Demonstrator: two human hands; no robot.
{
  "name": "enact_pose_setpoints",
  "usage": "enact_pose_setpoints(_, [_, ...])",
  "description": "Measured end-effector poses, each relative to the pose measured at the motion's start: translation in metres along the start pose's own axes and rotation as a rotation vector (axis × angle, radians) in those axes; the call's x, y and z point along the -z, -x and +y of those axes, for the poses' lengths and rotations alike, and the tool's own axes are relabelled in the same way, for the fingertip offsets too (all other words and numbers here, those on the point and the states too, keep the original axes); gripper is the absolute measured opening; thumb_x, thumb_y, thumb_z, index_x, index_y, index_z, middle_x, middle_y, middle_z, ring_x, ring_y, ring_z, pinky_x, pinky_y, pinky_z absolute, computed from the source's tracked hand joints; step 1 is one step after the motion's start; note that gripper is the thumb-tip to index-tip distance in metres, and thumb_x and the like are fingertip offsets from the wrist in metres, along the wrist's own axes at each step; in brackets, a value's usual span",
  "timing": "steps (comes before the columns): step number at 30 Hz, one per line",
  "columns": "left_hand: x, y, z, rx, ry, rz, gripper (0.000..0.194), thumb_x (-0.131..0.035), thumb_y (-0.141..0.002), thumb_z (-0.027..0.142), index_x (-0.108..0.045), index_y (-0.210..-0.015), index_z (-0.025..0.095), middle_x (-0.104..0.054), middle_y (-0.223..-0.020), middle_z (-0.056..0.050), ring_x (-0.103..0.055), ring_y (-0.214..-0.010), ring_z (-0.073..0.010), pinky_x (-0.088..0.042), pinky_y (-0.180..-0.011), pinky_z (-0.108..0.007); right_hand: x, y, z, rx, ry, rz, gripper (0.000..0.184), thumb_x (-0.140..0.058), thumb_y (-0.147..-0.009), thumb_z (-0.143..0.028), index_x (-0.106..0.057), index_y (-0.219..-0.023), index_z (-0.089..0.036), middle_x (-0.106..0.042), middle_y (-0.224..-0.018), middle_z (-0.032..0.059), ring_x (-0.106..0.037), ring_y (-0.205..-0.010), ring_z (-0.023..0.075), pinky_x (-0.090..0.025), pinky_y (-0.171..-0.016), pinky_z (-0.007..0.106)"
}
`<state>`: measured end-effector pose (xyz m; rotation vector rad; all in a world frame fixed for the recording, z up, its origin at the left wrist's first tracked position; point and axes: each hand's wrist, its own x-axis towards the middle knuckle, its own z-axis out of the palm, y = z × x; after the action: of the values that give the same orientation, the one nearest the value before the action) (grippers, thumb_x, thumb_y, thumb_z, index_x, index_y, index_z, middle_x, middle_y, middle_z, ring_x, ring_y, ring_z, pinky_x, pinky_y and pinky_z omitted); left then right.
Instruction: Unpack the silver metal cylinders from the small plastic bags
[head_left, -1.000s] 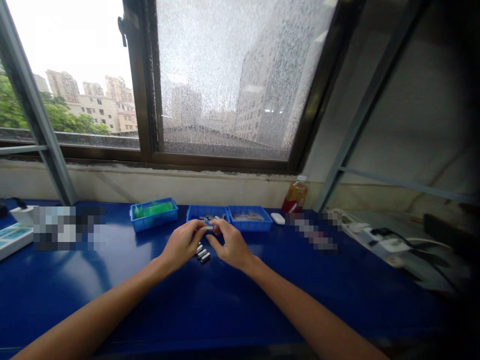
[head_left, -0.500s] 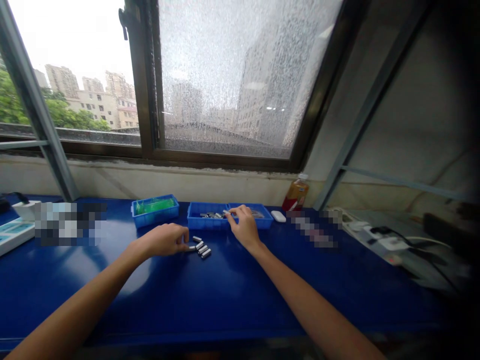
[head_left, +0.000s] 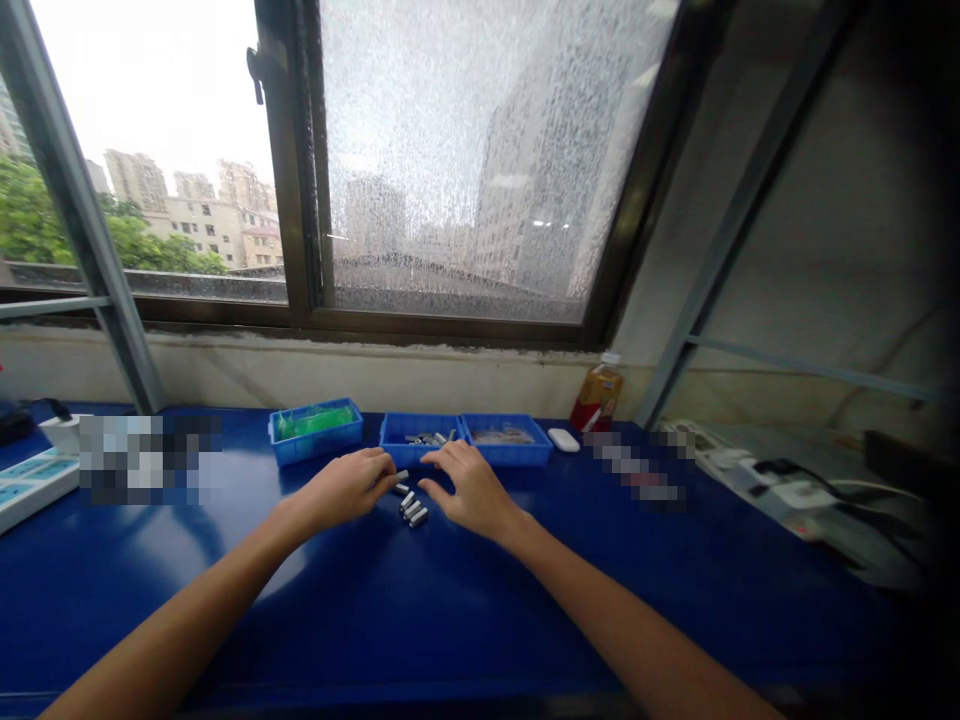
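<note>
Left hand [head_left: 358, 485] pinches one metal piece [head_left: 402, 476] above the desk [head_left: 420, 610]; right hand [head_left: 471, 487] open, nothing visible in it. A few set-out pieces [head_left: 414, 511] lie between the hands; more remain in the tray [head_left: 391, 449] toward the desk's far edge: judged partway.

Bare forearms of the person, seen from above, converging toward the centre. The left forearm [head_left: 202, 600] rises obliquely from the lower left corner; the right forearm [head_left: 622, 610] slants inward from the lower right. Left hand [head_left: 349, 488]: back uppermost, fingers curled, thumb and fingertips brought together in a pinch directed toward the opposite hand. Right hand [head_left: 474, 490]: palm turned inward, fingers lightly bent, thumb [head_left: 436, 492] spread apart below them. The two hands face each other, near but not touching.
</note>
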<state>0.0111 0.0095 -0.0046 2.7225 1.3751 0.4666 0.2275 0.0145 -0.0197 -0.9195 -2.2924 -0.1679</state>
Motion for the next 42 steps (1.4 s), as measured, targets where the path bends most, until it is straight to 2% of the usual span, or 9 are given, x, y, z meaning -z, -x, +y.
enact_pose_setpoints(4, [-0.008, -0.001, 0.005, -0.081, 0.007, 0.033, 0.027, -0.031, -0.091, 0.030, -0.055, -0.090, 0.018, -0.059, -0.089, -0.005, -0.057, -0.085, -0.0174, -0.042, -0.076, -0.027, -0.005, 0.001, -0.011, 0.065, 0.022, -0.091, 0.017, -0.059, -0.077, -0.025, -0.055, -0.092, -0.019, -0.058, -0.087, 0.0047, -0.051, -0.085, 0.0193, -0.040, -0.074, 0.033])
enact_pose_setpoints(9, [-0.008, -0.002, 0.010, -0.124, 0.032, 0.046, 0.029, -0.029, -0.092, 0.030, -0.055, -0.088, 0.018, -0.059, -0.087, -0.005, -0.056, -0.084, -0.0176, -0.042, -0.077, -0.028, -0.005, 0.001, -0.009, 0.057, 0.017, -0.063, 0.008, -0.054, -0.081, -0.023, -0.055, -0.088, -0.019, -0.057, -0.085, 0.0045, -0.051, -0.083, 0.0180, -0.039, -0.074, 0.032])
enact_pose_setpoints(15, [-0.002, -0.001, 0.015, -0.130, 0.131, 0.178, 0.017, -0.047, -0.085, 0.029, -0.049, -0.099, 0.019, -0.058, -0.092, -0.004, -0.055, -0.086, -0.0168, -0.042, -0.076, -0.027, -0.005, 0.000, -0.008, 0.002, -0.077, -0.018, 0.016, -0.042, -0.088, -0.024, -0.055, -0.080, -0.018, -0.056, -0.079, 0.0038, -0.051, -0.079, 0.0160, -0.040, -0.072, 0.031])
enact_pose_setpoints(19, [-0.005, -0.002, 0.015, -0.121, 0.150, 0.171, 0.013, -0.038, -0.088, 0.025, -0.049, -0.093, 0.020, -0.058, -0.089, -0.003, -0.055, -0.082, -0.0160, -0.042, -0.074, -0.026, -0.006, 0.000, -0.009, -0.029, -0.153, -0.012, 0.020, -0.039, -0.089, -0.023, -0.053, -0.075, -0.018, -0.055, -0.075, 0.0026, -0.051, -0.075, 0.0149, -0.041, -0.070, 0.030])
enact_pose_setpoints(23, [-0.011, -0.003, 0.015, -0.087, 0.150, 0.170, 0.020, -0.030, -0.092, 0.028, -0.048, -0.091, 0.019, -0.058, -0.087, -0.004, -0.055, -0.080, -0.0160, -0.042, -0.072, -0.027, -0.006, 0.001, -0.009, -0.053, -0.162, 0.008, 0.014, -0.054, -0.081, -0.026, -0.051, -0.093, -0.018, -0.056, -0.080, 0.0025, -0.051, -0.076, 0.0160, -0.042, -0.071, 0.031])
enact_pose_setpoints(26, [-0.013, -0.003, 0.016, -0.080, 0.142, 0.153, 0.023, -0.027, -0.092, 0.029, -0.048, -0.088, 0.019, -0.058, -0.085, -0.004, -0.055, -0.078, -0.0163, -0.042, -0.071, -0.027, -0.007, 0.002, -0.009, 0.005, -0.130, -0.003, 0.011, -0.053, -0.081, -0.024, -0.052, -0.090, -0.018, -0.057, -0.083, 0.0035, -0.052, -0.079, 0.0166, -0.042, -0.072, 0.031])
enact_pose_setpoints(32, [-0.009, -0.001, 0.018, -0.091, 0.193, 0.124, 0.021, -0.040, -0.087, 0.029, -0.044, -0.107, 0.020, -0.060, -0.091, -0.003, -0.057, -0.084, -0.0170, -0.043, -0.074, -0.027, -0.008, 0.001, -0.008, -0.019, -0.091, 0.000, 0.015, -0.042, -0.088, -0.023, -0.055, -0.084, -0.018, -0.057, -0.079, 0.0038, -0.052, -0.077, 0.0160, -0.041, -0.071, 0.031])
enact_pose_setpoints(36, [-0.010, -0.002, 0.019, -0.081, 0.168, 0.156, 0.014, -0.036, -0.089, 0.026, -0.047, -0.097, 0.021, -0.060, -0.091, -0.003, -0.057, -0.084, -0.0168, -0.043, -0.073, -0.027, -0.007, 0.002, -0.010, -0.017, -0.126, -0.014, 0.016, -0.042, -0.088, -0.026, -0.054, -0.082, -0.018, -0.056, -0.076, 0.0028, -0.052, -0.074, 0.0154, -0.042, -0.069, 0.030])
enact_pose_setpoints(42, [-0.012, -0.004, 0.019, -0.042, 0.100, 0.142, 0.024, -0.029, -0.092, 0.033, -0.049, -0.089, 0.020, -0.060, -0.085, -0.003, -0.058, -0.078, -0.0172, -0.042, -0.069, -0.027, -0.008, 0.002, -0.009, -0.017, -0.124, 0.020, 0.012, -0.047, -0.085, -0.027, -0.052, -0.089, -0.018, -0.057, -0.079, 0.0035, -0.053, -0.075, 0.0161, -0.042, -0.070, 0.030])
